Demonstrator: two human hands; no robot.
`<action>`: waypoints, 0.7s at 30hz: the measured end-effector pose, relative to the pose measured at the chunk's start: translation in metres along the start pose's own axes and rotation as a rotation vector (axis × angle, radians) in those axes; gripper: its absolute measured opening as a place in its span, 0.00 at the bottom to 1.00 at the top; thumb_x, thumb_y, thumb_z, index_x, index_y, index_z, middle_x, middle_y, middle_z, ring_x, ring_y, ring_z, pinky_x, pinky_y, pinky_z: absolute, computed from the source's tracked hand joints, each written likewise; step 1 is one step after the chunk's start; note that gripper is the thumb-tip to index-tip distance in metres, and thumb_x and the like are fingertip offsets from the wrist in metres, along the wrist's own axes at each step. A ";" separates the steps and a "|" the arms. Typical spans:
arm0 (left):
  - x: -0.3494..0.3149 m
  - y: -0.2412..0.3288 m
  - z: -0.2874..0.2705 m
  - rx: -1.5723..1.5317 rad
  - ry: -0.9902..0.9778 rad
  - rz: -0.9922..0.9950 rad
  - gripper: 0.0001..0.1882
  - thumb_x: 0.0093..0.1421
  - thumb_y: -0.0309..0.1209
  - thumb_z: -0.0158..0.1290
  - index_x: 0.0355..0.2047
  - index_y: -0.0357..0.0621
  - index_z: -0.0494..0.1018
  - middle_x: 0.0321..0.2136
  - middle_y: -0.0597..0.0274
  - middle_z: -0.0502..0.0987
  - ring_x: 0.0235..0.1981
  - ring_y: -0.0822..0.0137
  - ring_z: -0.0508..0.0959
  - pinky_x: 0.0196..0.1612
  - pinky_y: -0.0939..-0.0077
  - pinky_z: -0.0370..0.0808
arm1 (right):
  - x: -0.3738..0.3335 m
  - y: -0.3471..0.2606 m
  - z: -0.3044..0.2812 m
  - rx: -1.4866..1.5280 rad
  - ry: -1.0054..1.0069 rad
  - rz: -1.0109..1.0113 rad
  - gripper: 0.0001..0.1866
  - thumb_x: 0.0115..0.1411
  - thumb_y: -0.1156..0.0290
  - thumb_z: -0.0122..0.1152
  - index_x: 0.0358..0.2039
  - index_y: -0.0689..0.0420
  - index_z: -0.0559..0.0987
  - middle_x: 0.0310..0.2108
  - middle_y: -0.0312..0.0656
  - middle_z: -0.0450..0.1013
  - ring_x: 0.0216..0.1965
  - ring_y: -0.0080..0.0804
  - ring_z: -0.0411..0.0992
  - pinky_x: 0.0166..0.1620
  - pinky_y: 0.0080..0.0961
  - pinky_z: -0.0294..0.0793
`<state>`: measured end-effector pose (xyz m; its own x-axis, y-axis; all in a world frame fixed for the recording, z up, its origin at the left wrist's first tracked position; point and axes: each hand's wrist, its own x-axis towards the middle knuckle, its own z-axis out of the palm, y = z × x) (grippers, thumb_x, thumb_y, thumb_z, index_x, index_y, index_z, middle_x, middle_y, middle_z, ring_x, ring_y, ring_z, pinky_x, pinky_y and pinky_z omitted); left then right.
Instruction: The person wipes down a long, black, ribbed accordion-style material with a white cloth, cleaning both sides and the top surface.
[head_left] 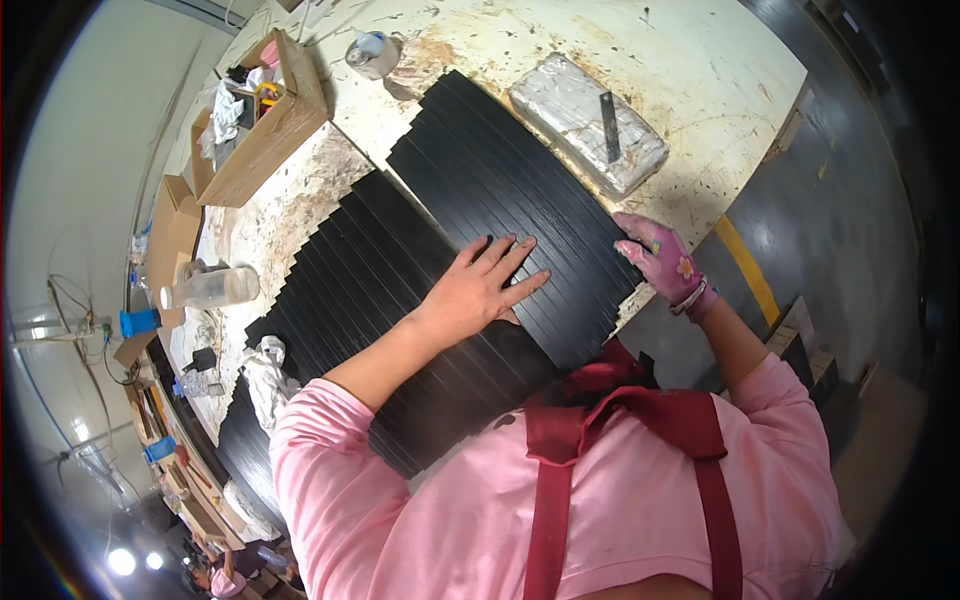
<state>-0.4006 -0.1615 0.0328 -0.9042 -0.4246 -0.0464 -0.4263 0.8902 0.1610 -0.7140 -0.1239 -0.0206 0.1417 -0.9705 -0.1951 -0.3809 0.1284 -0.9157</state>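
Observation:
Rows of long, thin black strips (pixel 500 180) lie side by side on the worktable, their ends stepped. A second group of black strips (pixel 360 270) lies to the left, with a narrow gap between the two at the far end. My bare left hand (pixel 487 283) rests flat with fingers spread across the strips, near where the groups meet. At the right edge of the right group is my right hand (pixel 662 262), in a pink flowered glove. Its fingers stretch toward the outermost strip, with thumb and fingers apart.
Beyond the strips sits a wrapped block (pixel 590 125) with a short dark strip (pixel 610 127) on top. A cup (pixel 372 55), a cardboard box (pixel 262 130) of odds and ends, a clear bottle (pixel 215 287) and a white rag (pixel 266 382) lie farther left. The table edge runs at right.

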 end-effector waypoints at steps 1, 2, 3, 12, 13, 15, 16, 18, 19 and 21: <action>0.003 0.001 -0.002 -0.006 -0.009 -0.003 0.38 0.49 0.48 0.58 0.62 0.62 0.64 0.65 0.57 0.59 0.63 0.54 0.63 0.61 0.54 0.63 | 0.001 0.003 -0.004 -0.066 -0.002 -0.044 0.22 0.62 0.64 0.60 0.53 0.64 0.74 0.51 0.53 0.74 0.54 0.41 0.72 0.56 0.31 0.69; 0.005 0.000 -0.005 -0.004 -0.018 -0.009 0.39 0.49 0.48 0.58 0.63 0.63 0.64 0.65 0.57 0.59 0.63 0.54 0.63 0.62 0.53 0.61 | 0.004 0.004 -0.008 -0.131 -0.004 -0.095 0.22 0.62 0.65 0.59 0.53 0.65 0.74 0.50 0.53 0.74 0.53 0.41 0.73 0.56 0.30 0.69; 0.008 0.000 -0.005 -0.049 -0.051 -0.031 0.40 0.49 0.49 0.58 0.64 0.65 0.61 0.67 0.57 0.55 0.66 0.53 0.58 0.64 0.48 0.58 | 0.007 0.008 -0.009 -0.121 0.016 -0.132 0.20 0.64 0.66 0.57 0.52 0.66 0.74 0.50 0.53 0.74 0.52 0.42 0.73 0.56 0.31 0.69; 0.009 0.001 0.014 -0.195 0.053 -0.058 0.46 0.48 0.57 0.59 0.66 0.59 0.57 0.68 0.52 0.50 0.68 0.48 0.52 0.65 0.44 0.54 | 0.007 -0.018 0.002 -0.351 0.202 -0.005 0.19 0.65 0.62 0.55 0.49 0.63 0.74 0.43 0.56 0.76 0.46 0.50 0.75 0.50 0.35 0.71; 0.009 0.003 0.015 -0.188 0.067 -0.060 0.46 0.48 0.57 0.58 0.66 0.59 0.57 0.68 0.52 0.50 0.68 0.48 0.52 0.65 0.44 0.54 | 0.009 -0.016 0.003 -0.339 0.218 -0.046 0.19 0.65 0.61 0.54 0.49 0.62 0.74 0.41 0.56 0.76 0.45 0.52 0.75 0.49 0.37 0.72; 0.009 0.005 0.018 -0.172 0.081 -0.061 0.46 0.48 0.58 0.58 0.66 0.59 0.58 0.68 0.51 0.50 0.68 0.48 0.52 0.65 0.43 0.54 | 0.015 -0.006 0.004 -0.309 0.263 -0.117 0.19 0.66 0.59 0.53 0.47 0.62 0.75 0.38 0.56 0.77 0.42 0.54 0.75 0.46 0.40 0.73; 0.007 0.005 0.019 -0.174 0.074 -0.071 0.46 0.48 0.58 0.58 0.66 0.59 0.58 0.68 0.51 0.50 0.68 0.48 0.52 0.65 0.43 0.54 | 0.016 -0.004 0.006 -0.330 0.257 -0.113 0.19 0.66 0.58 0.53 0.47 0.62 0.75 0.38 0.56 0.77 0.42 0.54 0.75 0.46 0.40 0.73; 0.008 0.006 0.018 -0.174 0.080 -0.079 0.46 0.49 0.59 0.58 0.66 0.59 0.58 0.68 0.51 0.50 0.68 0.47 0.52 0.65 0.43 0.54 | 0.019 -0.005 0.002 -0.392 0.257 -0.112 0.20 0.66 0.57 0.53 0.47 0.62 0.74 0.39 0.56 0.77 0.42 0.54 0.75 0.45 0.41 0.73; 0.006 0.008 0.019 -0.174 0.078 -0.086 0.46 0.49 0.61 0.56 0.66 0.59 0.58 0.69 0.50 0.49 0.68 0.47 0.52 0.65 0.42 0.54 | 0.021 0.001 0.001 -0.423 0.225 -0.131 0.20 0.66 0.56 0.52 0.46 0.62 0.75 0.39 0.56 0.76 0.42 0.55 0.75 0.44 0.42 0.73; -0.004 0.010 0.021 -0.154 0.080 -0.097 0.47 0.50 0.62 0.55 0.66 0.58 0.58 0.69 0.50 0.49 0.68 0.46 0.52 0.65 0.41 0.53 | 0.023 0.002 0.005 -0.423 0.250 -0.138 0.20 0.66 0.56 0.52 0.45 0.60 0.76 0.38 0.56 0.76 0.40 0.58 0.74 0.43 0.44 0.73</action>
<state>-0.4014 -0.1470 0.0138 -0.8516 -0.5241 0.0080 -0.4965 0.8113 0.3087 -0.7070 -0.1446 -0.0290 0.0131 -0.9984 0.0550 -0.7181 -0.0476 -0.6943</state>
